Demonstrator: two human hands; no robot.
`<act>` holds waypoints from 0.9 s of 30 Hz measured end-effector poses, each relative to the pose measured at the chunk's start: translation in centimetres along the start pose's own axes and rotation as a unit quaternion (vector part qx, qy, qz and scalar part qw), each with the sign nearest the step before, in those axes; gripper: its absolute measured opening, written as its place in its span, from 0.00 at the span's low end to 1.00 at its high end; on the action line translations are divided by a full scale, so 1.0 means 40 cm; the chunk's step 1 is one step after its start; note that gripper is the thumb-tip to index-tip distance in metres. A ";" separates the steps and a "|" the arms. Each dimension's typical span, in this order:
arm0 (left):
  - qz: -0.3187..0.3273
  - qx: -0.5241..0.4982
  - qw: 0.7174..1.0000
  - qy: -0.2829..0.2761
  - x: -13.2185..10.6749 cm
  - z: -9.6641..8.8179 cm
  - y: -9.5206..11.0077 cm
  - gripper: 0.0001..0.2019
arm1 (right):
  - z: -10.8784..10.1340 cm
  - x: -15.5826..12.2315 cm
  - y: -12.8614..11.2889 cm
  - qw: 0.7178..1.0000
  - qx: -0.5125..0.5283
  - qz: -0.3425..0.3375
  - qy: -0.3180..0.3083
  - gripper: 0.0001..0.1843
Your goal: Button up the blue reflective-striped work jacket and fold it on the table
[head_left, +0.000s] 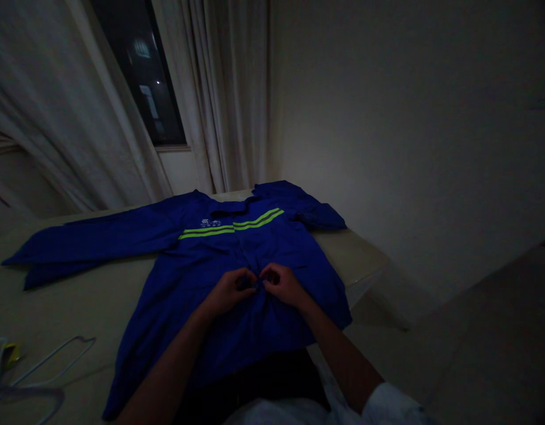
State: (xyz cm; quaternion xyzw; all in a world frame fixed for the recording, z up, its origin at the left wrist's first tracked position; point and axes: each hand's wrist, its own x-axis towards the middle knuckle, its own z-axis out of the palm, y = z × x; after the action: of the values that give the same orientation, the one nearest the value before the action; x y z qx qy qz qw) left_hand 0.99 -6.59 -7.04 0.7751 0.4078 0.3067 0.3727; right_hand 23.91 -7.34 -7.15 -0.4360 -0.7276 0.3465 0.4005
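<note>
Left hand [229, 291] and right hand [282, 285] meet at the centre of a blue work jacket [272, 260]. Both are curled narrow, their fingertips almost touching each other and pressed into the cloth, as though pinching the jacket's front edges. The light is dim, so whether a button or only fabric sits between the fingers cannot be told.

The jacket lies flat and face up on a pale table [365, 257], directly ahead of the person. Its long axis runs straight away from the body, with the hem nearest the person and the collar [228, 206] farthest. The hands rest on the front of the jacket, closer to the hem than to the collar. Neither hand is clearly nearer to the centre line; the arms reach in from either side and converge there.

Two lime reflective stripes [232, 227] cross the chest beyond the hands, just below the collar, with a small printed logo [210, 222] above them. One sleeve [91, 236] stretches out flat to the person's left, while the other sleeve [319, 212] is folded back near the collar on the right. A white shirt cuff [390, 404] circles the right forearm [338, 360]. Wire clothes hangers [46, 366] lie on the table left of the jacket. Curtains [219, 88] and a dark window [144, 71] stand behind the table.
</note>
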 end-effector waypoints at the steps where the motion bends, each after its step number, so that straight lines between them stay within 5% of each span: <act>1: 0.005 0.003 1.000 -0.003 0.001 0.001 -0.001 0.13 | 0.000 0.003 0.000 1.000 0.002 0.002 -0.001 0.10; 8: 0.061 0.205 0.977 0.001 -0.023 0.013 0.039 0.11 | -0.027 -0.044 -0.079 0.997 -0.042 -0.028 0.062 0.09; 13: 0.112 0.336 0.935 -0.004 -0.148 0.042 0.021 0.26 | -0.019 -0.218 -0.117 0.954 -0.225 -0.144 -0.136 0.35; 18: 0.079 0.366 0.926 0.060 -0.229 0.045 0.017 0.32 | -0.009 -0.326 -0.105 0.936 -0.270 -0.179 -0.135 0.21; 22: 0.072 0.384 0.920 -0.021 -0.220 0.016 0.057 0.25 | -0.086 -0.258 -0.111 0.934 -0.187 -0.200 -0.229 0.27; 24: 0.032 0.385 0.922 -0.031 -0.189 0.001 0.085 0.23 | -0.174 -0.155 -0.087 0.967 -0.148 -0.144 -0.149 0.29; 26: 0.004 0.384 0.923 -0.005 -0.144 -0.007 0.105 0.24 | -0.286 -0.027 -0.032 0.985 -0.162 0.008 0.059 0.30; 27: 0.006 0.384 0.923 0.013 -0.119 -0.008 0.110 0.25 | -0.346 0.037 0.005 0.964 -0.189 0.100 0.159 0.33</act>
State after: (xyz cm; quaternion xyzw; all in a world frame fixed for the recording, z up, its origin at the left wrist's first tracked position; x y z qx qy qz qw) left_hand 0.22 -12.30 -4.04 0.8573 0.4941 0.1392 0.0396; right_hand 35.78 -3.78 -0.84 -0.6238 -0.6596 0.1669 0.3846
